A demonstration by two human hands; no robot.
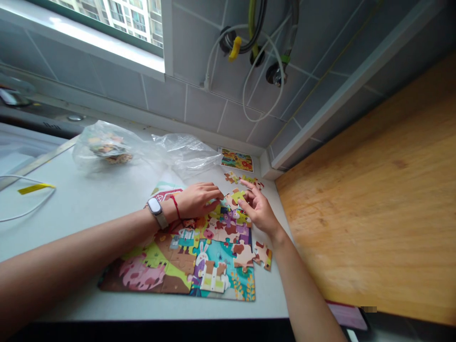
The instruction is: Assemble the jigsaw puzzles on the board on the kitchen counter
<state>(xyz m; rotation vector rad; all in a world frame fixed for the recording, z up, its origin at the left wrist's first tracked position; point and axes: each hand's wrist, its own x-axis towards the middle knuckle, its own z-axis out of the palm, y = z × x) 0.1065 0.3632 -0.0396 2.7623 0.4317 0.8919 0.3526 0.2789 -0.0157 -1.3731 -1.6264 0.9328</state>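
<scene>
A colourful jigsaw puzzle (178, 259) with farm animals lies partly assembled on the white counter. My right hand (261, 211) pinches a yellow-green and cream puzzle piece (237, 195) between thumb and fingers over its right back part. Close beside that piece, my left hand (199, 197) rests over the back of the puzzle with its fingers curled together; its fingertips are partly hidden. On top of the puzzle's right front lie a loose fence piece (213, 278) and a brown-spotted piece (243, 255). Another spotted piece (262, 256) lies at the right edge.
Several loose pieces (233, 178) and a small picture card (236, 160) lie at the back right. Clear plastic bags (188, 152) are behind the puzzle, one with pieces inside. A wooden panel (374, 199) stands on the right. A white cable (28, 179) lies left.
</scene>
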